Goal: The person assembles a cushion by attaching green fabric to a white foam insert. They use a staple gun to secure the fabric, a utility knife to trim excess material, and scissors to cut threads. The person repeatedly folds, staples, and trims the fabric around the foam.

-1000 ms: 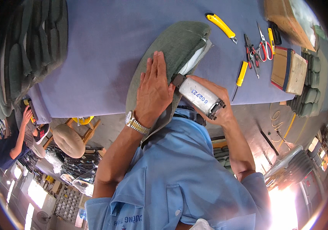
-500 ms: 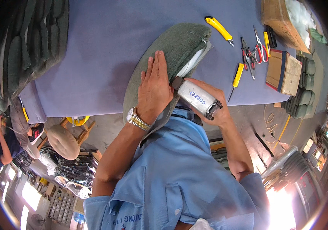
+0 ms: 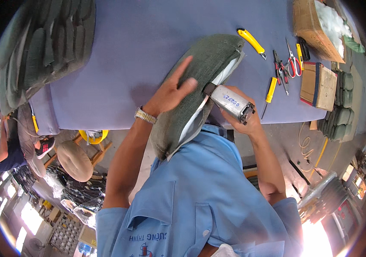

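Observation:
A long, curved dark-green upholstered cushion point(image 3: 213, 49) lies at a slant on the blue-covered table, its near end by my shirt. Along its right edge runs an open seam with a white lining point(image 3: 194, 122) showing. My left hand point(image 3: 170, 94) is over the cushion's left side, fingers stretched and thumb apart, holding nothing; whether it touches the fabric I cannot tell. My right hand point(image 3: 248, 113) is wrapped round a silver staple gun point(image 3: 231, 103) with a black nose. That nose meets the seam about halfway along the cushion.
A yellow utility knife point(image 3: 251, 40), pliers point(image 3: 280, 70), red-handled scissors point(image 3: 293, 64) and a yellow-handled screwdriver point(image 3: 271, 90) lie to the right. Beyond them stand cardboard boxes point(image 3: 315, 38). Dark-green cushions point(image 3: 41, 51) are piled at the left. Another person point(image 3: 9, 150) is at far left.
My left hand has gone from lying flat with fingers together to a spread thumb and forefinger. The cushion's near edge has turned, showing more white lining. The staple gun stays at the seam.

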`<state>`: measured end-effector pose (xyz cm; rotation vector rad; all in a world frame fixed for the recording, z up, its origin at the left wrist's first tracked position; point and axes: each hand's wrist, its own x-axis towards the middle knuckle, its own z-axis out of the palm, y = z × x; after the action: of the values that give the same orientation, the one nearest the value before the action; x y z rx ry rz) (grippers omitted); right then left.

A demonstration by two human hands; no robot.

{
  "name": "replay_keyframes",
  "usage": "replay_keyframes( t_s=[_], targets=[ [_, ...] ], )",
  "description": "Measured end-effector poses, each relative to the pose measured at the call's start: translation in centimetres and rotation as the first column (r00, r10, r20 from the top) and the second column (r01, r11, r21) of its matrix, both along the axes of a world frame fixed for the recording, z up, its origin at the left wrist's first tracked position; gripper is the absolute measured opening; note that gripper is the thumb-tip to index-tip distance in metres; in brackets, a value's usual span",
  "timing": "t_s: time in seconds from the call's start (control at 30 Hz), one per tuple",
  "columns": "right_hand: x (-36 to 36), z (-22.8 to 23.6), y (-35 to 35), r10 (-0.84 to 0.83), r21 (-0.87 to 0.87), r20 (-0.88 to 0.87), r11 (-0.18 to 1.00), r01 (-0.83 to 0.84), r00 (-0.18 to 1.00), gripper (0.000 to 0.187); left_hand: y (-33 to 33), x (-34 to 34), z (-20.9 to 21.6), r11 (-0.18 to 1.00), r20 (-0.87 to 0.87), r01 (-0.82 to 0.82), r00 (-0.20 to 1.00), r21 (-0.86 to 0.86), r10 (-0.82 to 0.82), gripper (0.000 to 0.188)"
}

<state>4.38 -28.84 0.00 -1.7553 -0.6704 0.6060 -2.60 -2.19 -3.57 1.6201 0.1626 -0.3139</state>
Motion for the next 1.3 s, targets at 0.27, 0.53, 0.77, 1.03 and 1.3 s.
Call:
replay_keyframes(
  t_s=[0.27,0.53,0.77,1.03,1.3],
  targets=[
    [-0.4,0.5,0.6,-0.04,-0.032,0.077,0.999,0.043,0.996,0.055,-1.8,-2.1,-0.2,0.936,-0.054,0.036,0.998,0.351,-0.019,0.075],
    [-1.3,0.6,0.4,-0.056,-0.011,0.075,0.998,0.057,0.996,0.061,-4.9,-2.4,3.3,0.772,-0.049,0.048,0.999,0.634,-0.022,0.087],
    [-1.8,0.6,-0.4,-0.029,-0.025,0.031,0.999,0.029,0.999,0.065,-5.5,-2.5,3.7,0.721,-0.083,0.052,0.997,0.691,0.008,0.087],
    [-1.0,0.7,0.3,0.016,-0.028,-0.009,0.999,-0.016,1.0,0.061,-6.4,-2.3,3.6,0.668,-0.083,0.041,0.996,0.743,0.031,0.09],
    [-1.5,0.6,-0.3,0.03,0.002,0.011,1.0,-0.03,0.999,0.063,-6.3,-2.6,3.0,0.667,-0.038,-0.005,0.998,0.745,0.049,0.092]
  ],
)
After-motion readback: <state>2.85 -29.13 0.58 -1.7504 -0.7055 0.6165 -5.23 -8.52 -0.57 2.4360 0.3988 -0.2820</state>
